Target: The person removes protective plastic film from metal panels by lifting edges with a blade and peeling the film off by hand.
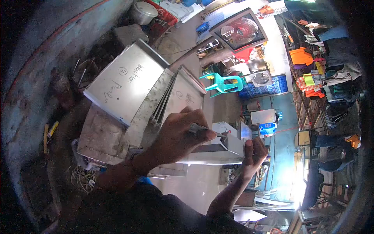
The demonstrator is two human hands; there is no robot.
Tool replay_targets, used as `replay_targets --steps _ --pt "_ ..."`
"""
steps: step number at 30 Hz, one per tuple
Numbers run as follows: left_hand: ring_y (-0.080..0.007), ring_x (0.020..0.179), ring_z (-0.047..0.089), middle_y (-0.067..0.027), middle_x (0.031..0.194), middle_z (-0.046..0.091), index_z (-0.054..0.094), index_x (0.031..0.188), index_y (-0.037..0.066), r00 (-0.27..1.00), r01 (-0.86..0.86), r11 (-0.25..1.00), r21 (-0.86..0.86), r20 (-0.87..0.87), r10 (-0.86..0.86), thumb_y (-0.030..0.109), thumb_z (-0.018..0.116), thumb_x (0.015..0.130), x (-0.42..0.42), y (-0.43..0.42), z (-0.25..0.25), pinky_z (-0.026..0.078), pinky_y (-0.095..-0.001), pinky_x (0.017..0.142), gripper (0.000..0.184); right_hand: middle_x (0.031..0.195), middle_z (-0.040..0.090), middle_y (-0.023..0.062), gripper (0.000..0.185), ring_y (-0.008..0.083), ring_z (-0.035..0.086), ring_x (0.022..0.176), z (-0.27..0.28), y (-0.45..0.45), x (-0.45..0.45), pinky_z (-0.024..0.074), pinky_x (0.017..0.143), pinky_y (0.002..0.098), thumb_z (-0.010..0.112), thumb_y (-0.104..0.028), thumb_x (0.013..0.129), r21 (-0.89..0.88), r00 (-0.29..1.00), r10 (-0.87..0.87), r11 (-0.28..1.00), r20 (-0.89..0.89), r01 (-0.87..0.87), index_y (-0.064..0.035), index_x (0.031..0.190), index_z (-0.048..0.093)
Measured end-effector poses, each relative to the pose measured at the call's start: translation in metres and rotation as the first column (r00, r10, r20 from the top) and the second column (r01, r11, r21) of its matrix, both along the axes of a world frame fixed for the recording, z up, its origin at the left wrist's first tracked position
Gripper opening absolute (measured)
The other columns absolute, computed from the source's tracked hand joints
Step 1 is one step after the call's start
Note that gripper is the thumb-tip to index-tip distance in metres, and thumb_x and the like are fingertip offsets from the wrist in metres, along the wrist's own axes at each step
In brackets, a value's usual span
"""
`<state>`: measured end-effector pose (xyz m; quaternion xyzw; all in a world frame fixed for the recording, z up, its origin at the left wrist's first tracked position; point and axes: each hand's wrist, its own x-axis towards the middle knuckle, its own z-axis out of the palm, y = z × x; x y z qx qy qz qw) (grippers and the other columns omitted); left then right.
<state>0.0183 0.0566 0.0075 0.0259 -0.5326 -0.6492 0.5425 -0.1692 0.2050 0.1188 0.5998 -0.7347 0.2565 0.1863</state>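
My left hand (185, 134) is closed around a slim grey object (198, 128), whose kind I cannot make out. Its thumb points toward the corner of a pale, box-like sheet-metal piece (235, 145). My right hand (255, 152) pinches the far right edge of that piece, fingers bent. Left of my hands, a shallow metal panel (130, 84) with handwriting lies tilted on a stained work surface. Beside it, another marked metal panel (183, 93) rests over several stacked thin sheets, partly hidden by my left hand.
A turquoise chair (226, 84) and a square-framed fan (239, 30) stand beyond the panels. Clothes (339, 74) hang on the right. Tangled cable (82, 177) lies at the lower left, and a lidded pot (145, 13) sits at the top left.
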Motion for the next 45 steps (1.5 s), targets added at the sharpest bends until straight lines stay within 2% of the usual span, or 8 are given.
replay_targets --steps 7,10,12,28,30,33,37,45 --pt "-0.0186 0.069 0.057 -0.0085 0.068 0.058 0.055 0.087 0.005 0.979 0.190 0.980 0.058 0.065 -0.193 0.034 0.071 0.091 -0.009 -0.006 -0.010 0.044 -0.0360 0.061 0.033 0.058 0.043 0.0101 0.040 0.0214 0.040 0.053 -0.002 -0.002 -0.005 0.0283 0.051 0.0372 0.063 -0.022 0.091 -0.017 0.999 -0.018 1.000 0.030 0.018 0.0032 0.064 0.048" --pt "-0.0087 0.066 0.057 -0.0012 0.076 0.060 0.056 0.087 0.008 0.984 0.159 0.987 0.002 0.086 -0.159 0.031 0.077 0.086 -0.017 -0.011 -0.015 0.046 -0.0268 0.059 0.031 0.058 0.043 0.0102 0.039 0.0213 0.039 0.052 0.000 -0.002 -0.001 0.0275 0.051 0.0373 0.062 -0.021 0.091 -0.014 0.999 -0.016 1.000 0.035 0.016 0.0034 0.064 0.048" --pt "-0.0213 0.073 0.059 -0.0106 0.073 0.058 0.056 0.086 0.005 0.988 0.139 0.987 -0.081 0.085 -0.132 0.035 0.071 0.091 -0.015 -0.011 -0.012 0.044 -0.0380 0.066 0.034 0.058 0.042 0.0102 0.039 0.0213 0.038 0.052 0.001 -0.001 -0.002 0.0271 0.051 0.0374 0.062 -0.021 0.090 -0.010 1.000 -0.011 1.000 0.020 0.011 0.0034 0.064 0.047" --pt "-0.0248 0.080 0.063 -0.0094 0.079 0.063 0.058 0.084 0.006 0.985 0.168 0.983 -0.068 -0.016 -0.169 0.026 0.077 0.086 -0.020 -0.002 -0.009 0.047 -0.0379 0.070 0.027 0.057 0.040 0.0093 0.043 0.0207 0.037 0.052 -0.002 0.001 -0.004 0.0268 0.050 0.0369 0.063 -0.024 0.092 -0.015 0.999 0.000 1.000 0.032 0.001 0.0029 0.063 0.046" --pt "-0.0250 0.081 0.063 -0.0083 0.077 0.063 0.058 0.083 0.006 0.979 0.076 0.956 -0.282 -0.159 -0.125 0.023 0.079 0.084 -0.029 0.000 -0.011 0.047 -0.0376 0.071 0.027 0.057 0.040 0.0093 0.042 0.0206 0.038 0.052 -0.002 -0.001 -0.001 0.0269 0.051 0.0368 0.064 -0.023 0.092 -0.021 0.999 -0.004 1.000 0.052 0.005 0.0029 0.063 0.046" --pt "-0.0254 0.080 0.062 -0.0079 0.076 0.062 0.058 0.082 0.007 0.963 0.025 0.982 -0.185 -0.261 -0.074 0.022 0.080 0.082 -0.025 0.005 0.001 0.047 -0.0374 0.072 0.026 0.057 0.040 0.0098 0.042 0.0210 0.038 0.052 -0.001 -0.002 -0.001 0.0272 0.051 0.0370 0.064 -0.024 0.092 -0.016 0.998 -0.018 1.000 0.057 0.019 0.0031 0.064 0.048" --pt "-0.0238 0.073 0.060 -0.0087 0.074 0.060 0.058 0.081 0.006 0.997 0.073 0.993 0.092 0.018 -0.075 0.024 0.079 0.083 -0.005 -0.001 -0.007 0.046 -0.0364 0.066 0.028 0.058 0.041 0.0108 0.043 0.0216 0.039 0.053 -0.002 0.002 -0.007 0.0270 0.051 0.0380 0.063 -0.026 0.092 -0.014 1.000 -0.016 1.000 -0.005 0.016 0.0030 0.064 0.048" --pt "-0.0218 0.075 0.061 -0.0076 0.074 0.061 0.059 0.085 0.007 0.998 -0.004 0.995 -0.100 -0.066 -0.003 0.029 0.075 0.088 -0.020 -0.003 -0.015 0.046 -0.0356 0.066 0.027 0.058 0.040 0.0094 0.044 0.0201 0.039 0.054 -0.001 -0.004 -0.002 0.0265 0.052 0.0377 0.063 -0.026 0.092 -0.004 1.000 0.004 1.000 0.027 -0.004 0.0032 0.064 0.046"
